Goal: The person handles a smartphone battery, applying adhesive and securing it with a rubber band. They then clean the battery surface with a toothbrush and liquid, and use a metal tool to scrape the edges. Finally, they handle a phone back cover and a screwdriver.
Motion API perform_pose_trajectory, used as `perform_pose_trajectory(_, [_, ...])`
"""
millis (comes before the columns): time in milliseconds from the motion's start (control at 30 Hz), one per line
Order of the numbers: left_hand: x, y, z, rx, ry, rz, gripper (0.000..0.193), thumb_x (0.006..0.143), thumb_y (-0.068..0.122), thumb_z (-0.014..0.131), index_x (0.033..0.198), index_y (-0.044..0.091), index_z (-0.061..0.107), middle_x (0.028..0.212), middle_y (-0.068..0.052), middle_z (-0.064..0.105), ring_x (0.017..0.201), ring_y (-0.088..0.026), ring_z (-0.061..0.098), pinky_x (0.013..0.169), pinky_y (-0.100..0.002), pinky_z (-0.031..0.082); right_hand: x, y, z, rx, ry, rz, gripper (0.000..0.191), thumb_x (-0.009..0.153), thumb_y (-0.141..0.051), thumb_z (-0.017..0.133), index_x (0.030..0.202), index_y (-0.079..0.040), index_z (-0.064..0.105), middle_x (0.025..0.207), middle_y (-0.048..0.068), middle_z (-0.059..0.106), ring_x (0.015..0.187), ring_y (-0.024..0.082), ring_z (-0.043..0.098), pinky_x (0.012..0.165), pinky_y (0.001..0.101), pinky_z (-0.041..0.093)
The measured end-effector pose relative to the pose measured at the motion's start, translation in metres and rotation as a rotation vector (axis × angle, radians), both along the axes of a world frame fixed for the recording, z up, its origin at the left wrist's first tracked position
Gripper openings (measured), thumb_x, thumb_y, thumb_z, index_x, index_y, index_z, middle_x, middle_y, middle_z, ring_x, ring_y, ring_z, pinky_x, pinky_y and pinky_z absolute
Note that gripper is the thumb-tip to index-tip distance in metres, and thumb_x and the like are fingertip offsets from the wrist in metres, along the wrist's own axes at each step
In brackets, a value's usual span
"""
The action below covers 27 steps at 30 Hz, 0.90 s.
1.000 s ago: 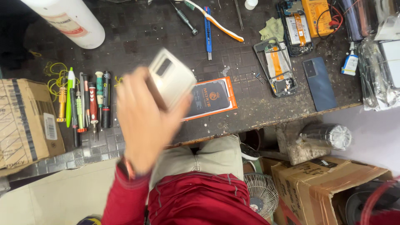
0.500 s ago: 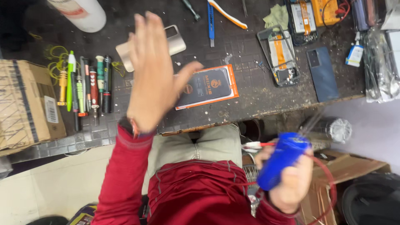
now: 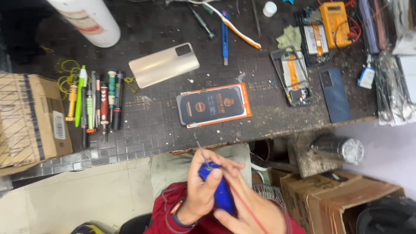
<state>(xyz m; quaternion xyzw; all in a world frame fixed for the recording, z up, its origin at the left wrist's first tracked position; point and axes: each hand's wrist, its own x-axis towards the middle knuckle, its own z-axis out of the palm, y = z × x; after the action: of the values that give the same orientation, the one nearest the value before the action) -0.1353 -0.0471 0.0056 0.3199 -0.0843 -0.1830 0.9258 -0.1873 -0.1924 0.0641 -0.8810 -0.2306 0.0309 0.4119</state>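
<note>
Blue plastic-handled soldering iron (image 3: pixel 220 190), thin metal tip pointing up towards the bench edge, red cord trailing from its rear; held over the lap, below the worktop.

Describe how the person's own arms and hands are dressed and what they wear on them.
Both hands are bare: no gloves and no rings that can be made out. The left hand comes out of a red long sleeve, with a dark band showing at the wrist. The right hand has a red sleeve too, mostly cut off by the lower edge of the picture.
</note>
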Motion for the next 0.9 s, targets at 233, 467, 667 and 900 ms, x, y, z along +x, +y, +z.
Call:
perform_pose_trajectory(233, [0.005,0.037,0.003,-0.054,0.237,-0.107,0.021,0.106,0.015,0.058,0.113,0.005,0.041,0.07,-0.009,0.053,0.049,-0.018,0.056,0.05,-0.035,0.051,0.063,-0.09,0.053,-0.433,0.085,0.066,0.049,0.084,0.002,0.058,0.133,-0.006,0.062,0.112,0.012,0.069,0.104,0.032,0.063,0.093,0.0408,0.049])
perform_pose_trajectory(467, [-0.002,0.035,0.023,-0.205,0.269,-0.33,0.021,0.108,0.013,0.056,0.116,0.008,0.037,0.073,-0.008,0.051,0.052,-0.018,0.055,0.055,-0.036,0.05,0.226,-0.089,0.02,-0.563,-0.531,-0.074,0.043,0.091,0.007,0.06,0.128,-0.014,0.071,0.114,0.009,0.063,0.107,0.031,0.059,0.093,0.0415,0.046])
perform_pose_trajectory(667, [-0.003,0.031,0.027,-0.233,0.314,-0.363,0.02,0.108,0.012,0.056,0.115,0.008,0.037,0.074,-0.008,0.051,0.054,-0.017,0.055,0.055,-0.036,0.049,0.3,-0.087,-0.007,-0.792,-0.692,0.053,0.032,0.094,-0.011,0.073,0.122,-0.026,0.076,0.123,0.003,0.06,0.114,0.026,0.055,0.098,0.0411,0.042])
perform_pose_trajectory(900, [-0.004,0.026,0.023,-0.252,0.324,-0.361,0.019,0.109,0.011,0.056,0.115,0.008,0.038,0.073,-0.008,0.052,0.055,-0.017,0.056,0.055,-0.035,0.049,0.292,-0.091,-0.006,-0.538,-0.587,0.124,0.025,0.092,-0.017,0.077,0.112,-0.011,0.064,0.128,0.005,0.064,0.131,0.032,0.053,0.108,0.0503,0.036])
